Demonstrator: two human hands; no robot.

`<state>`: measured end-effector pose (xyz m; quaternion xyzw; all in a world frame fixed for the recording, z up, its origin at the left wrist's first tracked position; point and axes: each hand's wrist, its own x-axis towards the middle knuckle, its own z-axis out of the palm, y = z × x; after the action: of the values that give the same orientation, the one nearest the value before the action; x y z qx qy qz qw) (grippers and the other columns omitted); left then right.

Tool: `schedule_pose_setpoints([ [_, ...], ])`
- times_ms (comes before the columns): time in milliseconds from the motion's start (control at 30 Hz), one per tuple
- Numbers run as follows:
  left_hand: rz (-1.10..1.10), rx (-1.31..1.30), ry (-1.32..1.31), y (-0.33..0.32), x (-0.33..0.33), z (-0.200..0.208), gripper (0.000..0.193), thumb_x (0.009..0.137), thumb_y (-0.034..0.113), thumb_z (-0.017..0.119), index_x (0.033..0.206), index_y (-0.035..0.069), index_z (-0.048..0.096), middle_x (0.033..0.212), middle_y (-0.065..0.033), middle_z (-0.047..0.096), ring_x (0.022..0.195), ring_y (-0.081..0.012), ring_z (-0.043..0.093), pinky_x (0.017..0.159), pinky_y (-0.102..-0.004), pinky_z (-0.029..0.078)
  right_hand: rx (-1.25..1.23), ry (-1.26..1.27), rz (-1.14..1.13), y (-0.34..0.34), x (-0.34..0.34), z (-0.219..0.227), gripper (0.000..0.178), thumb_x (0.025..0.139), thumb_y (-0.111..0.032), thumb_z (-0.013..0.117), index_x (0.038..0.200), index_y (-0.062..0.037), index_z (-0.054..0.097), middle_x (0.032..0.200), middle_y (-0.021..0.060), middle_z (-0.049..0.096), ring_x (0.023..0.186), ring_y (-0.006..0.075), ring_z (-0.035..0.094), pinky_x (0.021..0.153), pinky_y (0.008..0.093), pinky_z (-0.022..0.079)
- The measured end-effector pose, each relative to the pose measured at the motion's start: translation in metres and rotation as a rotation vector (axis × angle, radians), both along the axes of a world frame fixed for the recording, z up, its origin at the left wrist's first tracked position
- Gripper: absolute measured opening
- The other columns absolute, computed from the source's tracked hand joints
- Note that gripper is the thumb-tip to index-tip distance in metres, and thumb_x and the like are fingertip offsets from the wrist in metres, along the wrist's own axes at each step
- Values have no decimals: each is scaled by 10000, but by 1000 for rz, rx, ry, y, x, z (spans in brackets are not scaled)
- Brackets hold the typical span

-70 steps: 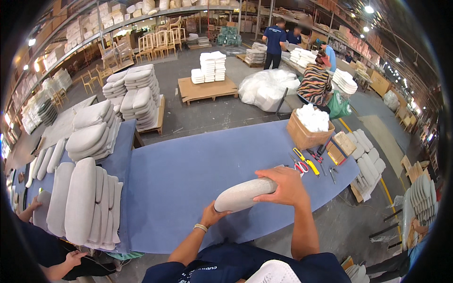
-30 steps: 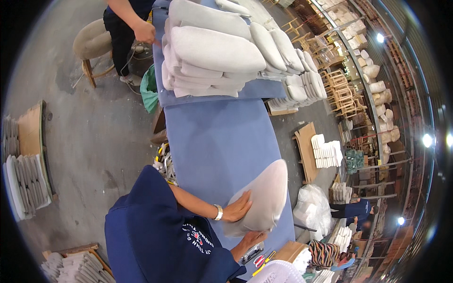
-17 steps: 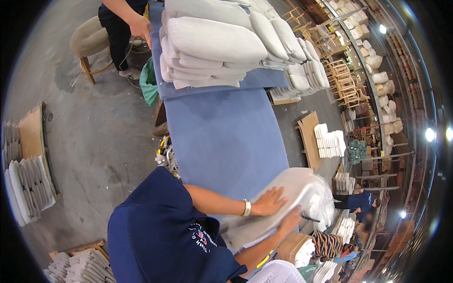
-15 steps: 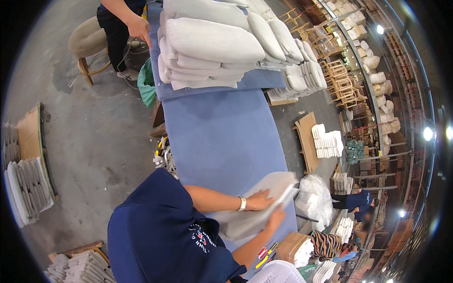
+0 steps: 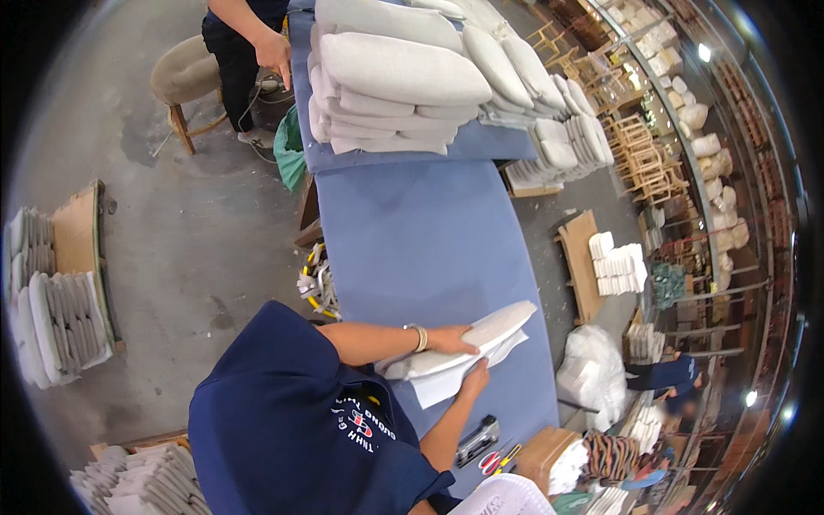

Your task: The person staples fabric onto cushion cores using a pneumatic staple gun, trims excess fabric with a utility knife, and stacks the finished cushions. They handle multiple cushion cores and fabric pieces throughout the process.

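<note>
A light grey fabric-covered cushion (image 5: 506,324) is tilted up on the blue table (image 5: 412,240), with a loose white flap (image 5: 439,386) along its lower side. My left hand (image 5: 451,338), with a watch on the wrist, lies over the grey side, fingers wrapped around its edge. Against the white flap, my right hand (image 5: 475,374) is closed on the same cushion from the other side. A grey and black hand tool (image 5: 477,441) lies near my right forearm. Red-handled scissors (image 5: 489,463) and a yellow cutter (image 5: 508,458) lie beside it.
Stacked grey cushions (image 5: 395,73) cover the table's far end, where a co-worker's hand (image 5: 274,57) hangs by the edge. A cardboard box (image 5: 542,457) and a clear plastic bag (image 5: 592,378) stand to the right. Cushion piles (image 5: 64,318) and a padded stool (image 5: 187,73) are on the left.
The cushion was flatter and blurred by motion; now it is tipped up, showing its white flap. Both hands have shifted slightly left and up. The grey and black tool has come into sight.
</note>
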<state>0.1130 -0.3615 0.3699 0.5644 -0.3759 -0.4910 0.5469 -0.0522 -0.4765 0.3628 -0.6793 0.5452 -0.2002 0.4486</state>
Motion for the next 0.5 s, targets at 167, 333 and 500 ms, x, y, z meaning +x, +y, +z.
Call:
schedule_pose_setpoints([
  [167, 2, 7, 66, 17, 3, 8, 896, 954, 645, 621, 1560, 17, 420, 1483, -234, 559, 1349, -304, 569, 1147, -409, 430, 261, -307, -19, 7, -18, -21, 590, 1108, -377, 459, 1425, 117, 516, 1348, 249, 624, 1114, 327, 673, 946, 419, 557],
  [333, -23, 228, 277, 53, -2, 0, 902, 969, 727, 533, 1504, 1, 512, 1501, -219, 546, 1338, -266, 568, 1136, -383, 437, 207, -523, 63, 0, -47, -32, 546, 1110, -377, 472, 1335, 106, 587, 1239, 192, 687, 1077, 271, 684, 929, 383, 543],
  [500, 81, 344, 371, 98, -57, -14, 812, 1034, 677, 464, 1492, 10, 542, 1516, -194, 530, 1367, -233, 528, 1136, -353, 424, 232, -759, -41, 41, -63, 12, 514, 1117, -357, 478, 1211, 122, 637, 1133, 168, 716, 983, 209, 693, 870, 344, 543],
])
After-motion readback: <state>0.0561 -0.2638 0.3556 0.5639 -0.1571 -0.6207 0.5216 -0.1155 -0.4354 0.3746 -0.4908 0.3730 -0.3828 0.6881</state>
